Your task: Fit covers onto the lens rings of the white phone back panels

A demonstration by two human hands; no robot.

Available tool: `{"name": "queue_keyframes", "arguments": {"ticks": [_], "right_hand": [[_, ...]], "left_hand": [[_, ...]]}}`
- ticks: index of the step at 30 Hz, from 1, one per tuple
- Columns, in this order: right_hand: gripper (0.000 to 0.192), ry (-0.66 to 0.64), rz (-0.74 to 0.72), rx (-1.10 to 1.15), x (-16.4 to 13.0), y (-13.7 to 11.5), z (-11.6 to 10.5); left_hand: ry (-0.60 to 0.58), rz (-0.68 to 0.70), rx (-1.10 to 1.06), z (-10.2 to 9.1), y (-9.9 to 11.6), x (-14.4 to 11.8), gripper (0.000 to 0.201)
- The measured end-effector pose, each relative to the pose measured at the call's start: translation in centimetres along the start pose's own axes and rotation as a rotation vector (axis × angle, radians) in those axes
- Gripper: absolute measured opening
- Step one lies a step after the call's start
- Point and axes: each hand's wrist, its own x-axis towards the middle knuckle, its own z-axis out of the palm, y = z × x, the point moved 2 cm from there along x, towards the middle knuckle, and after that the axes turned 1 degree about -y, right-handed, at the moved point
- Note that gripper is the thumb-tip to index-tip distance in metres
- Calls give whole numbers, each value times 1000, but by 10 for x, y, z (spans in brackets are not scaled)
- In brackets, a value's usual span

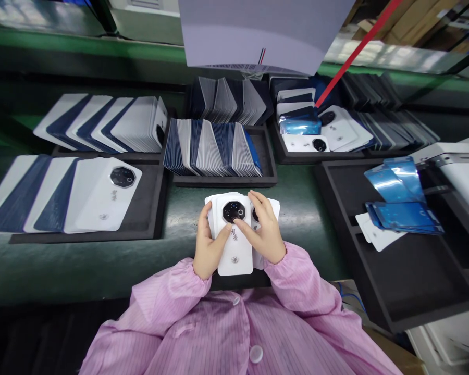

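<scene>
Both my hands hold a small fanned stack of white phone back covers (pixel 235 250) just above the green bench. My left hand (pixel 208 245) grips the stack's left edge. My right hand (pixel 263 232) wraps the right side, its thumb resting under the top cover's black octagonal camera ring (pixel 233 211). A second camera ring peeks out beneath my right fingers. Pink sleeves cover both forearms.
Black foam trays surround me: white and blue covers fanned out at left (pixel 101 195), dense upright rows in the middle tray (pixel 214 148), more covers at back right (pixel 320 130). A right tray (pixel 406 271) holds blue-film sheets (pixel 398 198). A white machine (pixel 465 172) sits far right.
</scene>
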Motion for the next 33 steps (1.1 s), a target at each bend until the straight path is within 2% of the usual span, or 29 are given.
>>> {"name": "queue_keyframes", "arguments": {"ticks": [4, 7, 10, 12, 14, 15, 17, 20, 22, 24, 26, 29, 33], "right_hand": [[54, 92, 84, 96, 1, 5, -1], [55, 199, 193, 349, 4, 12, -7], [56, 457, 293, 630, 5, 27, -24], [58, 657, 346, 679, 3, 40, -38], [59, 715, 413, 639, -2, 54, -46], [59, 671, 446, 603, -4, 60, -47], [58, 493, 484, 509, -10, 69, -41], [54, 248, 452, 199, -18, 74, -26], [53, 219, 362, -90, -18, 68, -22], [51, 253, 239, -273, -14, 54, -23], [40, 251, 125, -260, -6, 35, -25], [20, 138, 16, -95, 9, 4, -24], [17, 76, 57, -12, 22, -13, -15]], "left_hand": [[-14, 0, -58, 2, 3, 0, 65], [8, -48, -69, 2, 2, 1, 68], [33, -45, -52, 0, 1, 3, 68], [42, -26, -51, -2, 1, 3, 67], [54, -11, -55, -3, 1, 4, 66], [61, -1, -53, -4, 1, 4, 66], [72, 20, -39, -4, 2, 4, 65], [71, 38, -16, -3, 2, 3, 65], [61, 39, -7, -3, 2, 3, 65], [44, 39, 7, -2, 2, 3, 64], [34, 48, 25, -2, 1, 2, 64], [27, 91, 66, -2, -1, 1, 63], [27, 201, 170, -3, -1, -2, 59]]}}
